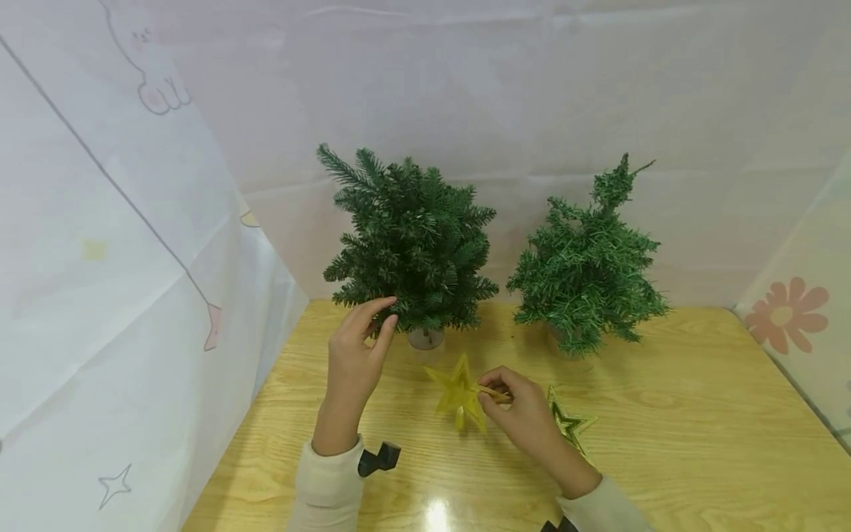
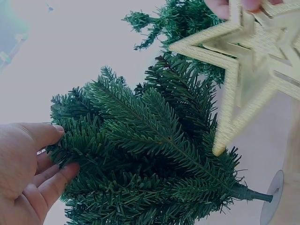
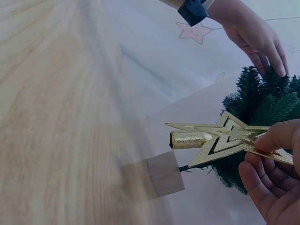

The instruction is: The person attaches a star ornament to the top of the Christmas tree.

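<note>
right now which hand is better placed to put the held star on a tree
Probably the right hand: it pinches the gold star topper, socket clear, while the left hand touches the darker artificial tree.

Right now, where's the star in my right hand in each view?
Head: star, below centre, slightly right, pinched by the right hand.
Left wrist: upper right, partly cut off by the edge.
Right wrist: right of centre.
Shared landmark: the tree by the left hand.
</note>
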A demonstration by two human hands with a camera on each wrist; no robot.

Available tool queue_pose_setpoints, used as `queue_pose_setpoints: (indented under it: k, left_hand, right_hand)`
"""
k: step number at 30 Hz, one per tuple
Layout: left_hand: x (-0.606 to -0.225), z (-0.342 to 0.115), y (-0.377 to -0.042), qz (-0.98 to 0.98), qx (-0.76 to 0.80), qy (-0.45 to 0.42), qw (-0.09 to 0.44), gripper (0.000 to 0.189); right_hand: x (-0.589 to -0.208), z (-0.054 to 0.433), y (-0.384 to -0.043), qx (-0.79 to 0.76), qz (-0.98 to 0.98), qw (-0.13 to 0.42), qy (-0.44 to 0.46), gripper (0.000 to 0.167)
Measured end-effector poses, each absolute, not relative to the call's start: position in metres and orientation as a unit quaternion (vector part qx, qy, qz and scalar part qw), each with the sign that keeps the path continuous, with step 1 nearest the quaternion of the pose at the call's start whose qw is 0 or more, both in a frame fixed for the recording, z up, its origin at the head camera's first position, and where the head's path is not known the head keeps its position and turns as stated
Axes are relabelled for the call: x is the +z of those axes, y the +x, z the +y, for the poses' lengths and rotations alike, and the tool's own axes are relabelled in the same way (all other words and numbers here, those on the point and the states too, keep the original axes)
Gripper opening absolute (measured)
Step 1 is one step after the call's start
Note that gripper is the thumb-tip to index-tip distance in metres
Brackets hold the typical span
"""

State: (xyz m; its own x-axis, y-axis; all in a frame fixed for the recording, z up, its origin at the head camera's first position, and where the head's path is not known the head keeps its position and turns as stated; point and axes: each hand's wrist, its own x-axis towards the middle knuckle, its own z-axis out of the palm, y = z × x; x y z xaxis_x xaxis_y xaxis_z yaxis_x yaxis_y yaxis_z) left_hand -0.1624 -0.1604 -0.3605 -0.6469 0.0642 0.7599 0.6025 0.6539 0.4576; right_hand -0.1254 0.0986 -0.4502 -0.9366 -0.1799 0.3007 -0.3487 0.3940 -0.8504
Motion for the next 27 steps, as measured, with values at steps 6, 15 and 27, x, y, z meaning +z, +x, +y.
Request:
queue_pose_setpoints:
  k: [6,15,27]
  left_hand:
    - [-0.362,-0.160,-0.163,-0.830,-0.357,-0.195,0.382,0.029]
    - [-0.362,-0.161,-0.163,-0.831,-0.359,-0.193,0.379,0.027]
    - [-0.362,-0.161,-0.163,-0.832,-0.360,-0.194,0.375,0.027]
  right_hand:
    - [-0.441,0.104,-0.124,0.529,-0.827,0.095,0.166,0.017]
    - [-0.432,0.108,-0.122,0.528,-0.816,0.140,0.188,0.018]
    - [-0.424,0.109,-0.117,0.522,-0.816,0.154,0.192,0.019]
